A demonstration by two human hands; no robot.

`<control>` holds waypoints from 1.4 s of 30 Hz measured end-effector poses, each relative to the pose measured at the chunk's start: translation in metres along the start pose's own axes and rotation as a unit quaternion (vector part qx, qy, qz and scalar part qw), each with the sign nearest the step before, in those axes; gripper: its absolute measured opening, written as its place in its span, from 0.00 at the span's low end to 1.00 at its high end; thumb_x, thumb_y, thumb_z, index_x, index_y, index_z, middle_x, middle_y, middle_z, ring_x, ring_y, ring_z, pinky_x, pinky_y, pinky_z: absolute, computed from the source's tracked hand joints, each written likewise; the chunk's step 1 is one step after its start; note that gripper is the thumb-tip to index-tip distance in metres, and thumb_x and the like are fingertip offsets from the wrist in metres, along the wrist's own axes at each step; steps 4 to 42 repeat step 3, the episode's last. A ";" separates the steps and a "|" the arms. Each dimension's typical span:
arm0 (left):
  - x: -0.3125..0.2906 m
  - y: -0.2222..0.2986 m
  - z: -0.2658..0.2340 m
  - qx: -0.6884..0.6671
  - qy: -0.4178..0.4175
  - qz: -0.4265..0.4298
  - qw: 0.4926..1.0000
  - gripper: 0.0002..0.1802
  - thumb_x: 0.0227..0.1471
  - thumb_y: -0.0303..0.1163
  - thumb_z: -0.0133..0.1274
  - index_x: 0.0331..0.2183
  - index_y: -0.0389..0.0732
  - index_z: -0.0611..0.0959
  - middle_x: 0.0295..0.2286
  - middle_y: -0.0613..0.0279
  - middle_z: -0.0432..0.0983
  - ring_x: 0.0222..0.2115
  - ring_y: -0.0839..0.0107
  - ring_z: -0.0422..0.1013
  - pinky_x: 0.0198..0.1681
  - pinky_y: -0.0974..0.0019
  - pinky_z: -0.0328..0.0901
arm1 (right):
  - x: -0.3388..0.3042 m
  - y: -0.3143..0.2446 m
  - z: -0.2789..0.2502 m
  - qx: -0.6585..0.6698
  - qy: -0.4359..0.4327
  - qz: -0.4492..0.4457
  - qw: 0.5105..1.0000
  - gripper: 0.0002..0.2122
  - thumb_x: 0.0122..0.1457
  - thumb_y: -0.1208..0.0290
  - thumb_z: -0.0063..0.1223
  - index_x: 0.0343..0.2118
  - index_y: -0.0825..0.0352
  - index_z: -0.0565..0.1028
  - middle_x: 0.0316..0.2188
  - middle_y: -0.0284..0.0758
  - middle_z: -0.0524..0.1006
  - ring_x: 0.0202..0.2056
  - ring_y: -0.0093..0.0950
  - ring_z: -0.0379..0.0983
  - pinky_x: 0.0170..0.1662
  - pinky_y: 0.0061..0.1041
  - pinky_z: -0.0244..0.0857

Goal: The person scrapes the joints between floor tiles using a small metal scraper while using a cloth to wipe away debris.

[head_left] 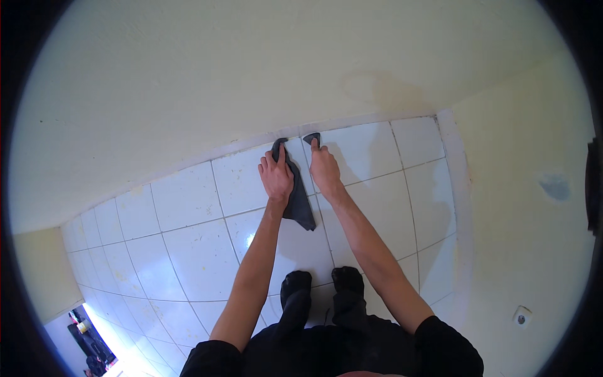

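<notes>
My left hand [277,176] presses a dark grey cloth [300,205] against the white tiled floor, close to the foot of the wall. Its index finger points along the cloth's upper end, which bends over near the wall. The rest of the cloth trails toward my feet. Just to the right, my right hand [325,168] is closed around a small scraper [311,137] with a dark, flared head. The index finger lies along the scraper, and the head rests by the tile edge near the wall. Its handle is hidden in my palm.
A pale wall [207,75] rises ahead, and another wall [521,163] closes the right side. Yellowish specks and stains mark the floor tiles [191,248] to the left. My feet [347,281] stand just behind the hands. Various objects [91,342] are at the lower left by a bright opening.
</notes>
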State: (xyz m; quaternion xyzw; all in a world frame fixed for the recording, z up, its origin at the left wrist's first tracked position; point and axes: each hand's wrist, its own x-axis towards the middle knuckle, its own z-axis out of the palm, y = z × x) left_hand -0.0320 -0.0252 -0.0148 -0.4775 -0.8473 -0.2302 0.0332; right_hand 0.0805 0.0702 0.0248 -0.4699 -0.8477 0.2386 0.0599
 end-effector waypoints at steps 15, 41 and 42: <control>-0.001 0.000 0.001 -0.011 -0.032 -0.025 0.999 0.33 0.48 0.26 0.51 0.59 0.46 0.74 0.44 0.49 0.68 0.45 0.52 0.65 0.48 0.51 0.60 | 0.000 0.002 -0.001 -0.010 -0.021 0.005 1.000 0.22 0.60 0.79 0.46 0.58 0.79 0.65 0.36 0.55 0.76 0.34 0.50 0.79 0.34 0.41 0.76; -0.001 0.000 0.001 -0.011 -0.032 -0.025 0.999 0.33 0.48 0.26 0.51 0.59 0.46 0.74 0.44 0.49 0.68 0.45 0.52 0.65 0.48 0.51 0.60 | 0.000 0.002 -0.001 -0.010 -0.021 0.005 1.000 0.22 0.60 0.79 0.46 0.58 0.79 0.65 0.36 0.55 0.76 0.34 0.50 0.79 0.34 0.41 0.76; -0.001 0.000 0.001 -0.011 -0.032 -0.025 0.999 0.33 0.48 0.26 0.51 0.59 0.46 0.74 0.44 0.49 0.68 0.45 0.52 0.65 0.48 0.51 0.60 | 0.000 0.002 -0.001 -0.010 -0.021 0.005 1.000 0.22 0.60 0.79 0.46 0.58 0.79 0.65 0.36 0.55 0.76 0.34 0.50 0.79 0.34 0.41 0.76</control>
